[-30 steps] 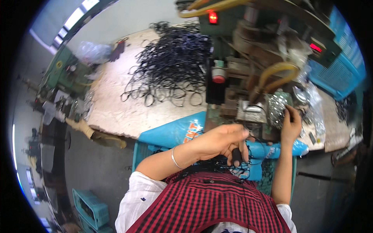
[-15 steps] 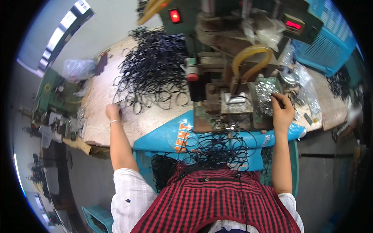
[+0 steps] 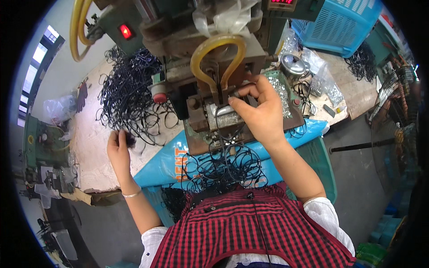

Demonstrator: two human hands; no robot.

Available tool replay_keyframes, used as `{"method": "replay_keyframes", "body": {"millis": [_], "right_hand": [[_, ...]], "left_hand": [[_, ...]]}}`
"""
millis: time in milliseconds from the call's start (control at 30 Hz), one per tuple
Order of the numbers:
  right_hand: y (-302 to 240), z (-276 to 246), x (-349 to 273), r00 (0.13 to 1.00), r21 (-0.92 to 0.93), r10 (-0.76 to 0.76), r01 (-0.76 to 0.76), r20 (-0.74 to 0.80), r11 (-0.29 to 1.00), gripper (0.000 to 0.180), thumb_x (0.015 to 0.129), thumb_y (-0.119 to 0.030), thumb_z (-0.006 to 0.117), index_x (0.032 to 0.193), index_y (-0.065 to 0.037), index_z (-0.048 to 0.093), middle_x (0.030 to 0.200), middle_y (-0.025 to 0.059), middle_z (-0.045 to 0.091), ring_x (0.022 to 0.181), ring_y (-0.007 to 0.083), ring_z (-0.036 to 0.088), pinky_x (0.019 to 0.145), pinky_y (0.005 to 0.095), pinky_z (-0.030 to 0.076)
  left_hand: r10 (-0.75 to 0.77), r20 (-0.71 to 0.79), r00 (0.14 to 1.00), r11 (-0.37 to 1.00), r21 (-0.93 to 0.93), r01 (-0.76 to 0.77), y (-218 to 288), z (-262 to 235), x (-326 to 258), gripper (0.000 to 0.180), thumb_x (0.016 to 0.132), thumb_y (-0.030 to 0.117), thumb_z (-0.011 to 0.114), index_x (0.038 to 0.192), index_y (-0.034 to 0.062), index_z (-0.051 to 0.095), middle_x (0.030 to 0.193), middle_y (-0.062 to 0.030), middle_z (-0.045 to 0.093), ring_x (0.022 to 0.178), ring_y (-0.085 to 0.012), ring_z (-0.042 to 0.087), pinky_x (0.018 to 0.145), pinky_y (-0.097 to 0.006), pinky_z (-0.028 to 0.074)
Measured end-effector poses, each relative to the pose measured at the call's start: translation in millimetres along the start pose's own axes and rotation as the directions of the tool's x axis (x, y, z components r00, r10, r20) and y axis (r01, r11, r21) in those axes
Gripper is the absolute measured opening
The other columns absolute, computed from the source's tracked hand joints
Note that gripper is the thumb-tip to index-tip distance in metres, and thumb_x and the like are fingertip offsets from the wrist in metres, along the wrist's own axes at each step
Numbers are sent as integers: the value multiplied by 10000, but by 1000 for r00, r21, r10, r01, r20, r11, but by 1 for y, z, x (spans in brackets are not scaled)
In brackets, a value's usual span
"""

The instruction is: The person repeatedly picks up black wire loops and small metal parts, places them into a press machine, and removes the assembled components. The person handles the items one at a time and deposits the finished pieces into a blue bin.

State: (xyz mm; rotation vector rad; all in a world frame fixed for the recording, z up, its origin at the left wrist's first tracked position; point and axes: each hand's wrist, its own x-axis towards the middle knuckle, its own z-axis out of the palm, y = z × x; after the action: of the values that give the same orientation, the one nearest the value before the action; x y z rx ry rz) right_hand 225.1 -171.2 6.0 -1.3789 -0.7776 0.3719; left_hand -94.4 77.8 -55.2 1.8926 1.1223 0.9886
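My right hand (image 3: 264,111) reaches over the bed of a green and brown press machine (image 3: 201,123). Its thumb and forefinger are pinched beside the upright tool under a yellow looped tube (image 3: 219,42); whatever they hold is too small to make out. My left hand (image 3: 119,154) is at the near left edge of a heap of black cord loops (image 3: 129,85). Its fingers are curled together against a dark, blurred bit that I cannot make out. Small shiny metal pieces (image 3: 280,91) fill a tray right of the press. More black loops (image 3: 223,165) lie over my lap.
A blue plastic sheet (image 3: 156,167) drapes over the table's front edge. The press carries a red button (image 3: 159,98) and a lit red switch (image 3: 125,31). At the back right are a round metal lid (image 3: 293,64) and a blue crate (image 3: 337,27). A fan (image 3: 395,118) stands right.
My right hand has moved left from the tray of metal pieces to the press tool. My left hand stays by the black loops, its fingers now in clearer view. The whole view has shifted.
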Motion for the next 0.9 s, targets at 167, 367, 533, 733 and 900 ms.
{"method": "replay_keyframes", "body": {"millis": [167,367,533,733,900], "right_hand": [[-10,4,2,999,111,38,-40,21,993,528,820,-16,741,1301,54,536,903,51,724,903,96,649,913,263,480],[-29,18,-7,993,220,112,-114,22,969,557,854,-19,716,1347,91,482,977,115,746,1181,194,633,1057,330,442],[-1,-28,-24,936,-539,-352,308,23,784,368,906,-223,739,1212,-26,686,1313,240,640,1276,419,576,1098,486,432],[80,-107,-16,961,-905,-261,30,-90,424,146,788,-129,793,915,-65,761,1298,233,649,1338,419,520,1101,508,421],[78,-103,-2,951,-797,-275,56,-141,601,128,803,-110,781,896,-31,742,1149,201,709,1185,385,634,1004,448,494]], "left_hand": [[608,-91,789,489,-740,-462,169,61,-31,181,943,-84,609,1106,-46,542,1086,-236,628,910,-285,680,772,-440,668],[437,-219,872,534,-717,-448,201,91,-10,166,925,-98,636,1064,-45,563,1038,-232,684,952,-273,707,844,-404,636],[767,-167,620,444,-560,-700,186,100,-41,168,865,-93,687,985,18,648,932,-181,733,764,-275,715,700,-334,587],[968,173,182,211,-165,-963,184,126,-51,194,722,46,815,837,97,667,1117,-74,760,656,-164,590,595,-286,549],[980,181,79,105,-136,-985,179,133,-53,180,746,63,791,854,111,655,1089,-75,772,684,-160,629,638,-288,590]]}}
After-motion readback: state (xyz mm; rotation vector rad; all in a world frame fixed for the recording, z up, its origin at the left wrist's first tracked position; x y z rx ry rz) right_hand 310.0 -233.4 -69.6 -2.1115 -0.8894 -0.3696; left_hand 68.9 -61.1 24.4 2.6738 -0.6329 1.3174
